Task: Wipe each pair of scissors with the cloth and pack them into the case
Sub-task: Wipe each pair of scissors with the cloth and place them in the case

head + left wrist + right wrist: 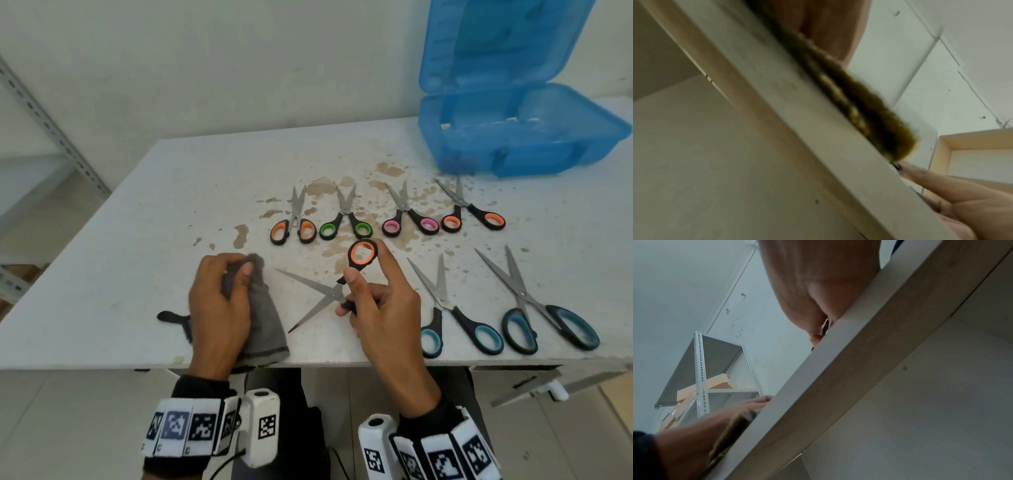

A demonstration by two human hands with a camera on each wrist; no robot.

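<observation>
Both hands work near the front edge of the stained white table (137, 212): the left hand (219, 308) grips a bunched grey cloth (260, 329) lying on the tabletop, and the right hand (380, 315) grasps an opened pair of black-and-orange-handled steel scissors (329, 296), blades pointing toward the cloth. Six more scissors lie spread beyond and to the right, well short of the open translucent blue plastic case (513, 144) at the far right corner.

Beside the translucent blue case (513, 137): black scissor handles are lined orange (362, 255), green (346, 229), pink (411, 226), teal (551, 325); the cloth (260, 318) is grey; the white table (171, 205) is brown-stained.
</observation>
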